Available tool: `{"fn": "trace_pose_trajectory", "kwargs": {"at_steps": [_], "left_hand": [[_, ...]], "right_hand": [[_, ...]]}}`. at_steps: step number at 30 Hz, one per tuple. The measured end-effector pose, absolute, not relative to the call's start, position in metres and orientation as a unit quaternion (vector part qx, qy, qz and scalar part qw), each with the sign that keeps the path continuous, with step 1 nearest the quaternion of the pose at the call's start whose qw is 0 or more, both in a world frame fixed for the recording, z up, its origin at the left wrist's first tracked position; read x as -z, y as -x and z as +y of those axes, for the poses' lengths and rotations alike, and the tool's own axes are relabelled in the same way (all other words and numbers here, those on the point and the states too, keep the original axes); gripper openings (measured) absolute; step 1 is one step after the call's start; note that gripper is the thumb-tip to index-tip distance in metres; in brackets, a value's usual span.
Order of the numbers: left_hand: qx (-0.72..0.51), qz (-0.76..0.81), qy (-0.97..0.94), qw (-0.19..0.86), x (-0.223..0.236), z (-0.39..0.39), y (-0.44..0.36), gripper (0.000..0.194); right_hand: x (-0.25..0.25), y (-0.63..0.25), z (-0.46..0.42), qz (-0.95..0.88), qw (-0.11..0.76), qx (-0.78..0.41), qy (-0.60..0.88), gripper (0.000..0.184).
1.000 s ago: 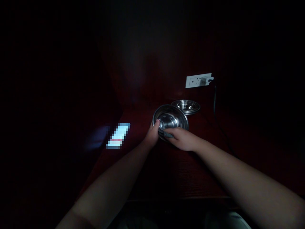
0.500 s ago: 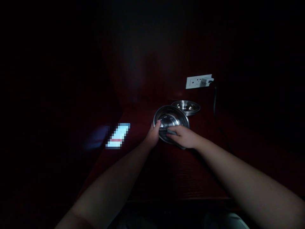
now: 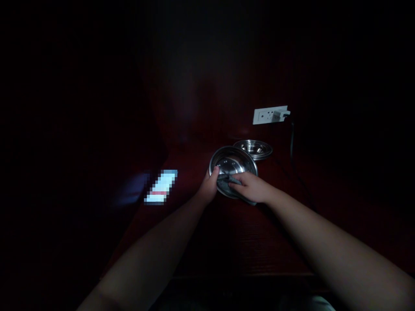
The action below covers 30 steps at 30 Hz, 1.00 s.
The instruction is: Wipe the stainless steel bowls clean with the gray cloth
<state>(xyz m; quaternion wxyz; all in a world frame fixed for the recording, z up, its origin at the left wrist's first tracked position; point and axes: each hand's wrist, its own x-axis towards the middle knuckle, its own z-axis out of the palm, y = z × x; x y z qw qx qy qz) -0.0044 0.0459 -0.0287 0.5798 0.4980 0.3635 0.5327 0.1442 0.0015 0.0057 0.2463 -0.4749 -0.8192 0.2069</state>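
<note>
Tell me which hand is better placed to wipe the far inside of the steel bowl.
Probably the right hand: it presses the grey cloth into the steel bowl, while the left hand grips the rim.

Steel bowl [image 3: 234, 166] tilted above dark red desk [image 3: 227, 233]. Left hand [image 3: 209, 186] grips bowl's left rim. Right hand [image 3: 251, 188] presses grey cloth [image 3: 224, 182] inside bowl's near edge. Stacked bowls [image 3: 254, 148] just behind bowl; wall socket [image 3: 269, 115] farther behind.
</note>
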Motion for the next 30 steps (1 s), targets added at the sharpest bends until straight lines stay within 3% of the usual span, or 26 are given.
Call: {"fn": "trace_pose_trajectory", "kwargs": {"at_steps": [30], "left_hand": [[-0.532,0.360,-0.503,0.578,0.0368,0.0520,0.0058,0.048]], "right_hand": [[-0.0080,-0.1412,-0.0045,-0.813,0.239,-0.223,0.482,0.028]]}}
